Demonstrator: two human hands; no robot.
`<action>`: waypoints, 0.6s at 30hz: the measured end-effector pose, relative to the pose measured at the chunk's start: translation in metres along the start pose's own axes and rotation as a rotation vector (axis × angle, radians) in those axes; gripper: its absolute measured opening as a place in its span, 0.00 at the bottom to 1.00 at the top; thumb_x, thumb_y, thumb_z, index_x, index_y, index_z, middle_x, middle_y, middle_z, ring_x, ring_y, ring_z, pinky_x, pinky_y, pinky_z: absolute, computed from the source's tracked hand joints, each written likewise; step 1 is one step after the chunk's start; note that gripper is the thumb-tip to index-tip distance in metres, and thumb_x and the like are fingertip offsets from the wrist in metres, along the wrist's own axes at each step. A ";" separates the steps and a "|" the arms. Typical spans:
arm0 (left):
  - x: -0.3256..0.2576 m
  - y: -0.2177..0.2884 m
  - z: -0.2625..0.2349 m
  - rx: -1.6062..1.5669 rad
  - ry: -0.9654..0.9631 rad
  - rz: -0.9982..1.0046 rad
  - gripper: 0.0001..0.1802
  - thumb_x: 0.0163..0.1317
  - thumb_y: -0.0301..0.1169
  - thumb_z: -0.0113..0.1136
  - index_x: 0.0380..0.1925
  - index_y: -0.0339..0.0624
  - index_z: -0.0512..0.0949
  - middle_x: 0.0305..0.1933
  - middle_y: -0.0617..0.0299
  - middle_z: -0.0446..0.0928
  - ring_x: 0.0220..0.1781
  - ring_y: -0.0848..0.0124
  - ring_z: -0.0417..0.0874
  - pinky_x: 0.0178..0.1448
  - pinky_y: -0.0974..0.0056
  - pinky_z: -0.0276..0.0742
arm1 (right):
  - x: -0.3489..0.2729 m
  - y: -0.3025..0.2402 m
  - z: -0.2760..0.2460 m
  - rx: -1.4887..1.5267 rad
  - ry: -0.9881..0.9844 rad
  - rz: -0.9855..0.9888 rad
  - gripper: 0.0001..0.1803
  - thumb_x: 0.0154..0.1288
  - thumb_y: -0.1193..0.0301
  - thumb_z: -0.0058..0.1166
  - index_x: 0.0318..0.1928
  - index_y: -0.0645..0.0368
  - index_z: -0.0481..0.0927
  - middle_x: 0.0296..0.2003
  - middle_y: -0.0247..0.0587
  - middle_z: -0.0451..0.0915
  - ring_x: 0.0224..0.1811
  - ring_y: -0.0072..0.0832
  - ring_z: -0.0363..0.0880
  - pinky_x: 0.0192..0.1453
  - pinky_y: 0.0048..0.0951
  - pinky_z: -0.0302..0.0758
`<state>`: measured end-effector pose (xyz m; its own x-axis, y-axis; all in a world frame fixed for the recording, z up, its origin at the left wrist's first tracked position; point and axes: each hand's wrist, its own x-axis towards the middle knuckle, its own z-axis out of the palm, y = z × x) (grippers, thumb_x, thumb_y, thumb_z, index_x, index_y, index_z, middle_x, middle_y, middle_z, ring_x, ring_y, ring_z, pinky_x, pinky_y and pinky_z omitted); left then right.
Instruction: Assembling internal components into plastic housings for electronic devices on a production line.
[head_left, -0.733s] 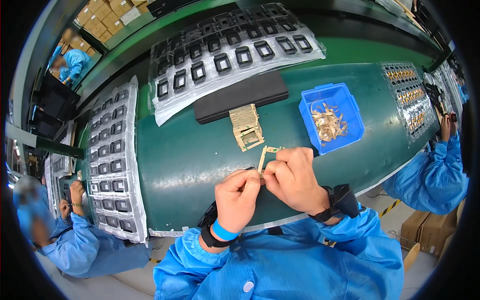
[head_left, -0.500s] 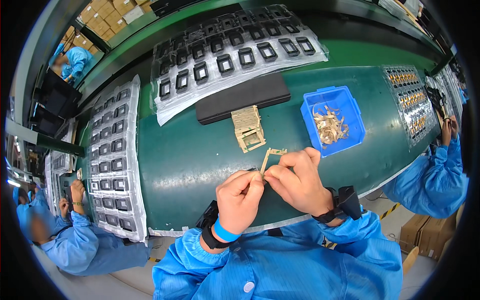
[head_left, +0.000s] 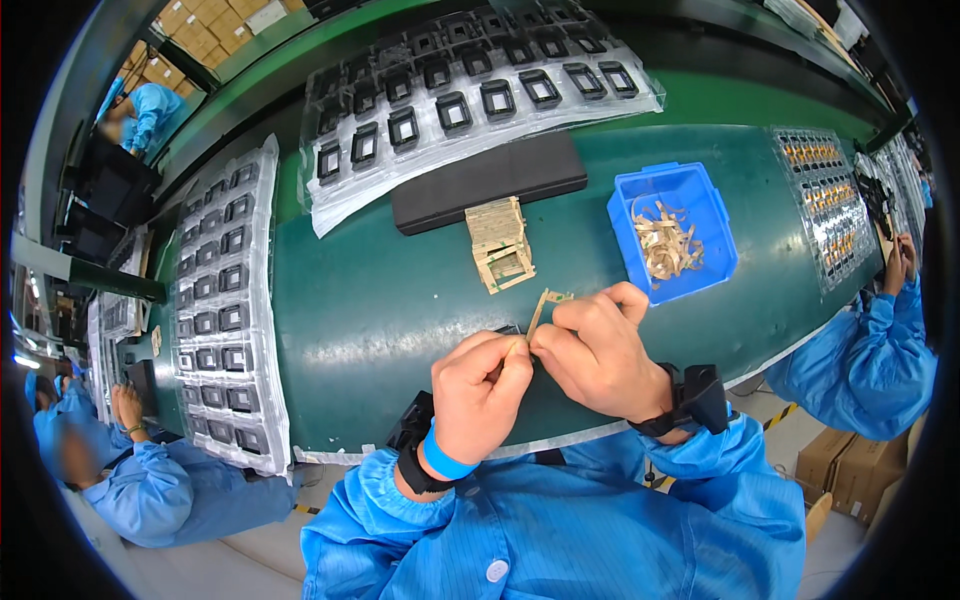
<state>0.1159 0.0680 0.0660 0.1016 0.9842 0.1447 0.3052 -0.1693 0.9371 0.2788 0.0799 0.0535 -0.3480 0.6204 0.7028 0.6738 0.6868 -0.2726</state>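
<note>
My left hand is closed in a pinch, thumb against forefinger, at the lower end of a thin tan adhesive frame. My right hand pinches the same piece from the other side, its fingertips almost touching the left ones. Part of the frame sticks up between the hands with a bent corner and a small green mark; the rest is hidden by the fingers. Just beyond lies a stack of similar tan frames. Right of it stands a blue bin holding curled tan scraps.
A long black box lies behind the stack. Trays of black rectangular frames stand at the back and left. A clear tray of orange-and-black parts is at right. Co-workers sit on the left and right.
Both hands keep pinching the tan frame, its upright part tilting slightly and showing less. The whole view has shifted a little. The left co-worker's hands have lowered.
</note>
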 end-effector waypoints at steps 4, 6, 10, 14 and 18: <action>0.000 -0.002 0.001 0.004 -0.017 0.002 0.05 0.59 0.23 0.60 0.32 0.30 0.81 0.23 0.56 0.75 0.22 0.73 0.72 0.27 0.68 0.68 | -0.003 0.001 0.001 0.025 -0.014 0.029 0.13 0.45 0.76 0.65 0.34 0.53 0.79 0.35 0.32 0.70 0.34 0.28 0.70 0.46 0.36 0.57; 0.000 0.000 -0.001 -0.018 -0.030 -0.061 0.06 0.61 0.24 0.59 0.32 0.31 0.82 0.25 0.56 0.77 0.24 0.73 0.74 0.29 0.68 0.69 | -0.004 0.001 0.001 0.062 -0.008 0.042 0.13 0.46 0.76 0.64 0.34 0.52 0.77 0.36 0.33 0.70 0.37 0.30 0.69 0.47 0.35 0.56; 0.001 -0.003 -0.001 -0.160 -0.013 -0.162 0.07 0.64 0.25 0.57 0.32 0.32 0.82 0.27 0.58 0.80 0.28 0.74 0.77 0.34 0.69 0.72 | -0.010 0.005 -0.008 0.166 0.008 0.105 0.11 0.51 0.75 0.63 0.34 0.52 0.76 0.36 0.34 0.70 0.39 0.30 0.70 0.48 0.37 0.56; 0.003 -0.002 -0.004 -0.219 -0.033 -0.214 0.13 0.69 0.28 0.53 0.32 0.29 0.82 0.31 0.62 0.81 0.34 0.78 0.77 0.41 0.71 0.73 | 0.000 0.026 -0.036 0.183 0.186 0.308 0.06 0.60 0.80 0.54 0.36 0.59 0.72 0.33 0.42 0.70 0.38 0.40 0.69 0.44 0.35 0.66; 0.005 0.001 -0.005 -0.179 -0.005 -0.188 0.12 0.68 0.27 0.53 0.32 0.30 0.82 0.30 0.61 0.80 0.33 0.77 0.77 0.40 0.72 0.70 | -0.006 0.070 -0.052 0.046 0.179 0.581 0.04 0.62 0.81 0.51 0.38 0.65 0.74 0.31 0.49 0.76 0.33 0.47 0.75 0.38 0.38 0.72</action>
<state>0.1115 0.0734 0.0691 0.0636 0.9972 -0.0386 0.1467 0.0289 0.9888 0.3614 0.1046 0.0646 0.1858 0.8283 0.5287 0.6904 0.2728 -0.6700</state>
